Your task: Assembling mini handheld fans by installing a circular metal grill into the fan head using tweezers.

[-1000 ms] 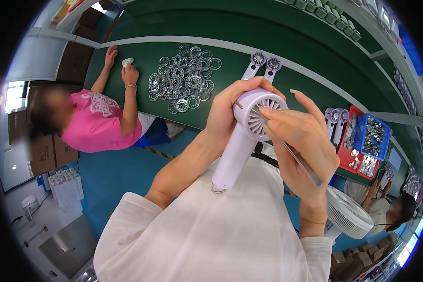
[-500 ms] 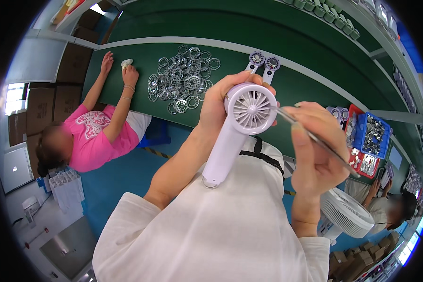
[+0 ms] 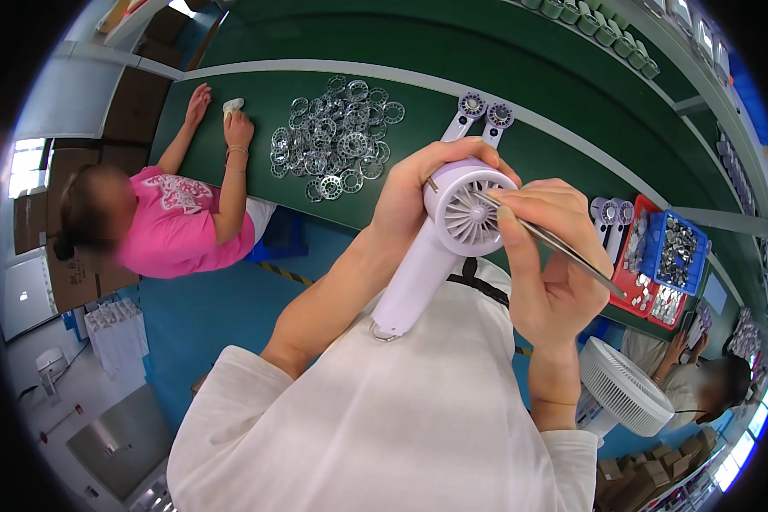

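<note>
My left hand (image 3: 407, 186) is wrapped round the back of the round head of a lilac handheld fan (image 3: 416, 282). The fan's white blades face up, and its handle slants down toward my shirt, with a metal ring at the end. Long metal tweezers (image 3: 578, 257) are pinched between the thumb and fingers of my right hand (image 3: 556, 247). Their tip points into the upper right of the blades; whether it touches them I cannot tell. My right fingertips are close against the fan's rim.
Many chrome rings (image 3: 350, 147) lie heaped on the green table (image 3: 256, 111). Fan bodies (image 3: 497, 128) stand beyond my hands. At right are more fans (image 3: 610, 215), a blue bin (image 3: 698, 247), a red tray (image 3: 627, 286) and a white fan (image 3: 619, 384). A pink-shirted person (image 3: 183, 213) works at left.
The fan has shifted slightly right and tilted. My right hand has moved left with the tweezers, bringing their tip further in over the blades. The person at left has leaned somewhat.
</note>
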